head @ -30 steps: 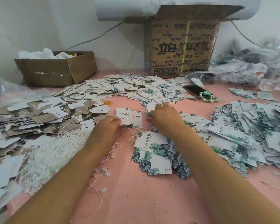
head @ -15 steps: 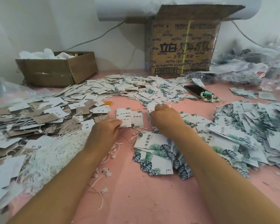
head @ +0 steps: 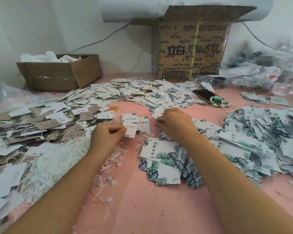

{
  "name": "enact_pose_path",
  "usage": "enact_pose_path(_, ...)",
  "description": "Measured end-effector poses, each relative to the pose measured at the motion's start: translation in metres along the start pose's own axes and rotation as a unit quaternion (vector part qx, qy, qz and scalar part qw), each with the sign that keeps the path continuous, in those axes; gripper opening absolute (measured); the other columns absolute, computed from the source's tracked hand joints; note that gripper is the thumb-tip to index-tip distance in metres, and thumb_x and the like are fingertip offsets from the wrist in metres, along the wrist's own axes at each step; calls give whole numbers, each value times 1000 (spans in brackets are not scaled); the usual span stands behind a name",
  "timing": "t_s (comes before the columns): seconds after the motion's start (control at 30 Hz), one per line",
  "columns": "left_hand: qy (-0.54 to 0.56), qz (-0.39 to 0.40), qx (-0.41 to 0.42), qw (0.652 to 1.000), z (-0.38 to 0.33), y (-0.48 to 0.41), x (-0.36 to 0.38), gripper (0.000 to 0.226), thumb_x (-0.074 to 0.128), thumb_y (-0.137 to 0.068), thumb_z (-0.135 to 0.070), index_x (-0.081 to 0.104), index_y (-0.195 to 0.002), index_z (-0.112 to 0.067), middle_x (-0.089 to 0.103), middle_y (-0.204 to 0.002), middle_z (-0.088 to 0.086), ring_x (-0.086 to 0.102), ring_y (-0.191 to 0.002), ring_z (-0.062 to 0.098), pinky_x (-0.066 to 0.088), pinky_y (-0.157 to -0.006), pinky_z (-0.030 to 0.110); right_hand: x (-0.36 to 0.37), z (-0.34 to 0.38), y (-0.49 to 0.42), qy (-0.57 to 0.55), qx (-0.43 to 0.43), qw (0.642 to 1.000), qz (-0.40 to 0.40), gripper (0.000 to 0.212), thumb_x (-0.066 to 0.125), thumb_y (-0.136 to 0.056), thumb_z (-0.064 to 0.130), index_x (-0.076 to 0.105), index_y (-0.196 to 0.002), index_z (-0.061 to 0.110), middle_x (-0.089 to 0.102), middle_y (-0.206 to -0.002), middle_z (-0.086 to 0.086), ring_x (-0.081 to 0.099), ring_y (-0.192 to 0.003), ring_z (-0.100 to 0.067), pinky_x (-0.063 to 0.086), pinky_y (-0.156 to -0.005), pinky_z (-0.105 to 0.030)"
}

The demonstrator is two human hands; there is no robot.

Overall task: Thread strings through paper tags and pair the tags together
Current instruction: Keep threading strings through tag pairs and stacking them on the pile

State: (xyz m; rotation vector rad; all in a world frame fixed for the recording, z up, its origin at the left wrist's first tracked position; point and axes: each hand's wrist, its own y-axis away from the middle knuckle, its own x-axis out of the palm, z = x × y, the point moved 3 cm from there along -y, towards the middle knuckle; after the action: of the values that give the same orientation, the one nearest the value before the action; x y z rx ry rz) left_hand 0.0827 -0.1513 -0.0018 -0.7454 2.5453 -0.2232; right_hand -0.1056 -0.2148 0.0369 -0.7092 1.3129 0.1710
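The left hand (head: pixel 107 135) pinches a small stack of tags (head: pixel 130 125), thin, light, probably slippery card, best gripped by the edges. At three o'clock of it, the right hand (head: pixel 174 123) is curled over loose tags; its hold is hidden

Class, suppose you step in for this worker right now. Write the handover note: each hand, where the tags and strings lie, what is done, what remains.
Left hand: pinching a small stack of white tags.
Right hand: fingers down in the loose tags; what it grips is hidden.
Strings: white bundle at near left, a few strays in the middle.
Leaf-print tags: fanned under the right forearm.
Done: the strung heap at right looks finished.
Left: the wide spread of loose tags beyond the hands.
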Motion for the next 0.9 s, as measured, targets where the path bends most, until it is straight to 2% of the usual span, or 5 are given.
enact_pose_path(0.1,89,1,-62,994,3,-1,-1,25,70,-78,5,71,-100,-8,69,-100,8,66,-80,18,56,-71,31,-7,2,2,13,-13,998,-54,23,44,-96,17,67,-96,13,51,-82,1,53,-89,-21,48,-67,-30)
enact_pose_path(0.27,187,6,-74,980,-1,0,-1,33,67,-77,11,69,-92,-18,63,-108,3,65,-73,8,50,-50,13,-23,16,2,-8,-75,987,-143,27,45,-96,15,66,-112,11,59,-86,-6,50,-86,-25,36,-59,-30)
enact_pose_path(0.5,274,29,-111,955,-5,-2,1,29,61,-80,12,68,-94,-12,68,-95,3,64,-85,14,51,-67,21,-25,44,6,-42,-193,959,-205,10,75,-72,0,73,-83,2,56,-60,-9,54,-57,-26,41,-39,-28)
enact_pose_path(0.67,404,18,-110,908,-16,0,3,13,55,-90,-4,64,-82,-4,71,-65,-1,68,-58,11,53,-49,20,-17,54,9,-48,-251,949,-185,17,75,-71,2,74,-88,4,58,-62,-9,56,-59,-27,44,-43,-29)
enact_pose_path(0.9,352,-18,-95,931,-16,0,1,16,68,-78,0,62,-84,-14,67,-73,-2,64,-60,8,51,-52,21,-12,61,12,-91,-276,952,-97,35,63,-79,24,67,-109,6,55,-75,-8,51,-73,-23,42,-57,-31)
